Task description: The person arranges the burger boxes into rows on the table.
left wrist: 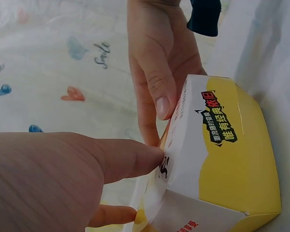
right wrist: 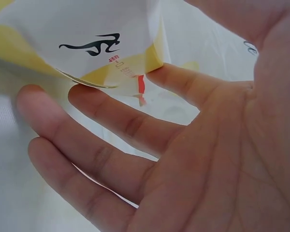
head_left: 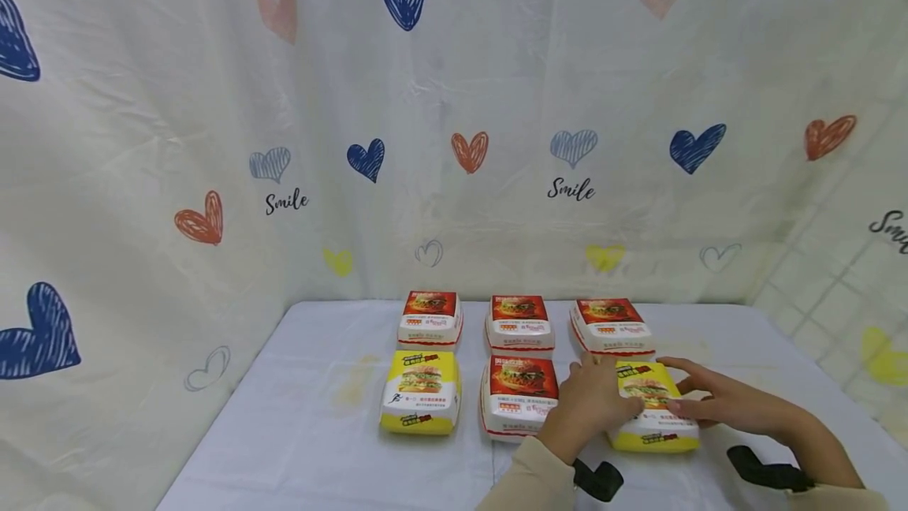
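At the right end of the front row lies a yellow and white burger box [head_left: 656,434] with a burger picture on its lid. My left hand [head_left: 589,397] holds it from the left, thumb on the lid and fingers towards the back edge. From the right side my right hand [head_left: 741,404] holds the same box, its thumb on the lid and its forefinger at the back corner. In the right wrist view, the fingers [right wrist: 121,118] reach along the box's side wall [right wrist: 101,29]. Just left of my left hand sits a red and white burger box [head_left: 521,397].
A second yellow box [head_left: 420,393] stands at the front left. Three red and white boxes form the back row: left [head_left: 429,318], middle [head_left: 520,323] and right [head_left: 612,326]. Behind the white tabletop [head_left: 305,432] hangs a curtain [head_left: 482,85] printed with hearts.
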`<state>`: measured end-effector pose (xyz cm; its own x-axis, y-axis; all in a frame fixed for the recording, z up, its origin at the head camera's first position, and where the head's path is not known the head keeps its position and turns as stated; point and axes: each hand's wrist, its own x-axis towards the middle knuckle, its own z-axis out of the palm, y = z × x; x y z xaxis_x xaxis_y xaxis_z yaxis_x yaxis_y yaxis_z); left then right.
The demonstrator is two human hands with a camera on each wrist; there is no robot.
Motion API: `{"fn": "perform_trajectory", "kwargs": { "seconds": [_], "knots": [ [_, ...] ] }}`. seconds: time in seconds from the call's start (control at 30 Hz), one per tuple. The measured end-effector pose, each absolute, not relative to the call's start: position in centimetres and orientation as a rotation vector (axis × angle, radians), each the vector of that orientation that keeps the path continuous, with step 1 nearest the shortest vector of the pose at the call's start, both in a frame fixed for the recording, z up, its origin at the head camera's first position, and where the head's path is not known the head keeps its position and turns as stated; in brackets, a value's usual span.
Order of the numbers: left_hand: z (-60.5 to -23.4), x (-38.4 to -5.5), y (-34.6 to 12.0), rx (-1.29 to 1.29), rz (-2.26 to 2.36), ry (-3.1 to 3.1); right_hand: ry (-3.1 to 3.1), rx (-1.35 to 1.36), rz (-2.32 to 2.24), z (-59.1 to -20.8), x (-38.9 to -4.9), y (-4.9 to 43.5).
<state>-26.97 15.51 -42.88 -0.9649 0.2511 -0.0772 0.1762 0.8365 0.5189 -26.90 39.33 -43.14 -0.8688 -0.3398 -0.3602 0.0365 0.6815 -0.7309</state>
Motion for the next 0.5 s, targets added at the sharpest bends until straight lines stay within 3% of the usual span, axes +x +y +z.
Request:
{"fn": "perform_trajectory", "kwargs": {
  "seconds": [0.5],
  "knots": [
    [-43.21,-27.60,15.03,0.361,0.833,2.837,2.439,-0.283,-1.053,-43.09,-27.04,38.72]
  ]
}}
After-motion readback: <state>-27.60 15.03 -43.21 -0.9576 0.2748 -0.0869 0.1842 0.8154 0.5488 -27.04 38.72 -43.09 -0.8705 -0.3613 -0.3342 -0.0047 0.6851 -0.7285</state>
